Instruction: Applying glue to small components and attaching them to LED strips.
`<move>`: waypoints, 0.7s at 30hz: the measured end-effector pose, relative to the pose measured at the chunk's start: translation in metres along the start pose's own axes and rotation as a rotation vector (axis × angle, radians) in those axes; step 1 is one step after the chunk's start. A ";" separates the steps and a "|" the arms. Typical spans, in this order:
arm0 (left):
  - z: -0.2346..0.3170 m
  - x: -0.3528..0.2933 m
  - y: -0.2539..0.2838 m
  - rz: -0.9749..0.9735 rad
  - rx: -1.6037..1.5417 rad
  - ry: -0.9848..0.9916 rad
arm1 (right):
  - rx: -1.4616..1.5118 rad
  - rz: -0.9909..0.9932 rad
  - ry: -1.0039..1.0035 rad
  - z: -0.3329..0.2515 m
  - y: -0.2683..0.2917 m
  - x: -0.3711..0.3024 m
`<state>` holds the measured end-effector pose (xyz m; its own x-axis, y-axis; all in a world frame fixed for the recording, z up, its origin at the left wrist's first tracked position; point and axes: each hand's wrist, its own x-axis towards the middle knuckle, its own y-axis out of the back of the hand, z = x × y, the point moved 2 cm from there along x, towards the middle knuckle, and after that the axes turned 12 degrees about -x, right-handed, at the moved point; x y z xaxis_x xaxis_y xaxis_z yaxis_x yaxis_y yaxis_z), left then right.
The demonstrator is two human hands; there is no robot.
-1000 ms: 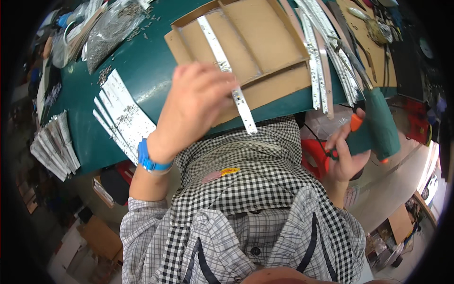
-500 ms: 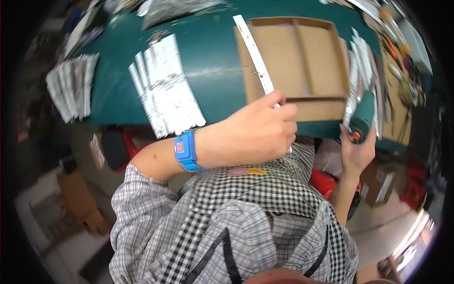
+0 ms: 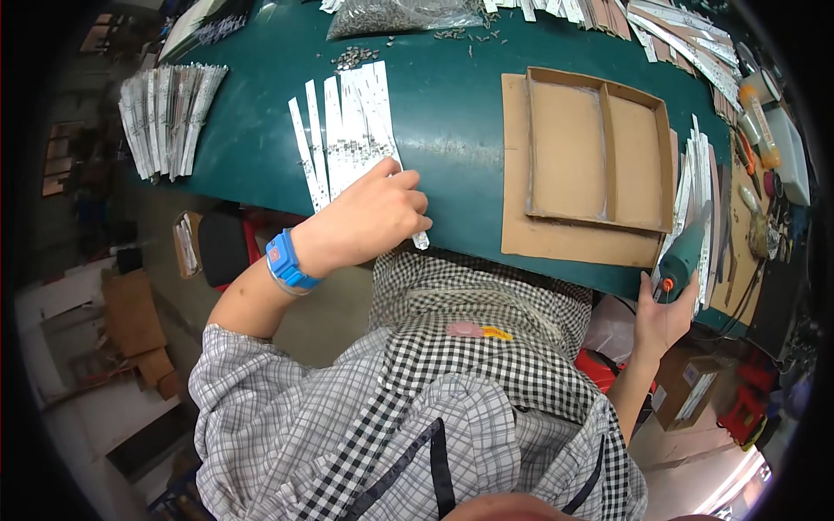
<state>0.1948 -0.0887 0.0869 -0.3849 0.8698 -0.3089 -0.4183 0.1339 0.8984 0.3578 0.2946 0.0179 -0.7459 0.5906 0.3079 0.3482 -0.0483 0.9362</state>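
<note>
My left hand (image 3: 369, 221), with a blue wristband, grips a long white strip (image 3: 420, 239) and lays it down at the right edge of a row of white strips (image 3: 343, 130) on the green table (image 3: 452, 122). Only the strip's near end shows below my fingers. My right hand (image 3: 665, 317) holds a green power screwdriver (image 3: 684, 256) with an orange button at the table's near right edge. A shallow brown cardboard tray (image 3: 599, 143) with two compartments lies between my hands, with nothing in it.
A second stack of white strips (image 3: 169, 117) lies at the far left. A clear bag of small screws (image 3: 400, 16) and loose screws sit at the back. More strips (image 3: 702, 187), a bottle and tools crowd the right side. Cardboard boxes stand on the floor at left.
My left hand has carried the white strip from the cardboard tray leftward to the row of strips. The right hand keeps the screwdriver at the table edge.
</note>
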 end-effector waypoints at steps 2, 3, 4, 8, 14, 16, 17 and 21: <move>-0.004 -0.003 -0.002 0.012 -0.048 0.013 | 0.039 0.048 0.001 0.010 -0.005 -0.004; -0.004 -0.005 -0.001 0.017 -0.072 0.018 | 0.159 0.033 -0.048 0.014 -0.006 -0.005; -0.004 -0.005 -0.001 0.005 -0.072 0.024 | 0.275 0.017 -0.101 0.019 -0.006 -0.007; -0.007 -0.007 0.004 -0.001 -0.152 0.001 | 0.790 -0.020 -0.195 0.034 -0.005 -0.002; -0.044 0.031 0.026 0.227 -0.288 0.039 | 1.099 0.047 -0.273 0.001 0.028 -0.007; -0.080 0.069 0.033 0.474 -0.522 0.191 | 1.113 0.081 -0.236 -0.005 0.037 -0.010; -0.101 0.086 0.035 0.550 -0.510 0.287 | 1.100 0.088 -0.200 -0.005 0.039 -0.014; -0.177 0.152 0.014 0.755 -0.437 0.584 | 1.167 -0.028 -0.109 -0.030 0.044 -0.034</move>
<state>-0.0151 -0.0392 -0.0029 -0.9579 0.2763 0.0782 -0.1199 -0.6322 0.7655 0.3812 0.2483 0.0535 -0.7286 0.6485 0.2206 0.6845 0.7005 0.2016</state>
